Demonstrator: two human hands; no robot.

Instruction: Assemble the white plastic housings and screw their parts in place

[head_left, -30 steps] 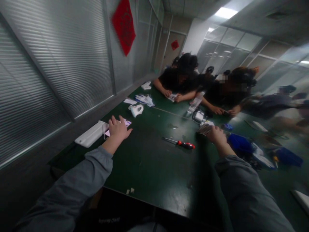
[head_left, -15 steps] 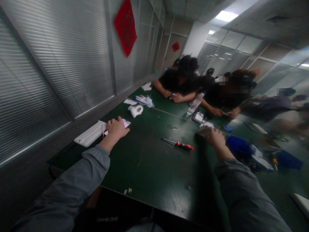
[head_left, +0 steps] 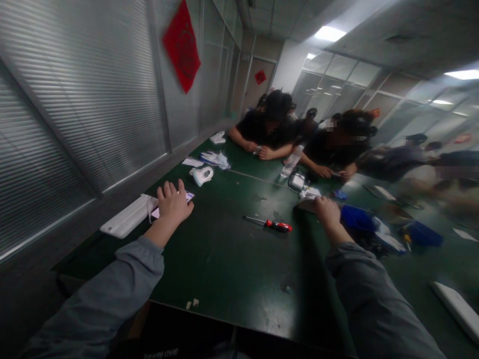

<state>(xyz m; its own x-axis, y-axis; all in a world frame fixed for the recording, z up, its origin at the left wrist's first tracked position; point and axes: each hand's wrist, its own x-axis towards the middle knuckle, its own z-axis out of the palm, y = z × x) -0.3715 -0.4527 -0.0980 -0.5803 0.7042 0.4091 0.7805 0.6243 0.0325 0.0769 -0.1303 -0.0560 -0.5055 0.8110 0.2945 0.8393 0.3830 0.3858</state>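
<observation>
My left hand (head_left: 174,202) is open over a lit phone (head_left: 189,196) at the table's left, fingers spread apart; whether they touch the screen I cannot tell. Beside it lies a long white case-like object (head_left: 129,216) with a strap at its end. My right hand (head_left: 327,212) is closed on the near edge of a thin flat greyish panel (head_left: 307,205), which is tilted above the table; its kind is not clear. Between my hands lies a screwdriver (head_left: 277,225) with a red and black handle, its shaft pointing left.
The green table (head_left: 224,269) also bears a white device (head_left: 202,175), gloves (head_left: 216,159), a water bottle (head_left: 292,162) and a white adapter (head_left: 298,181). Blue bins (head_left: 357,218) stand at the right, near a white slab (head_left: 456,309). Two people sit at the far side, hands on small items.
The view has swung slightly right, so things sit further left. My left fingers have lifted and spread over the phone. The panel in my right hand has tilted, showing less of its ridged face.
</observation>
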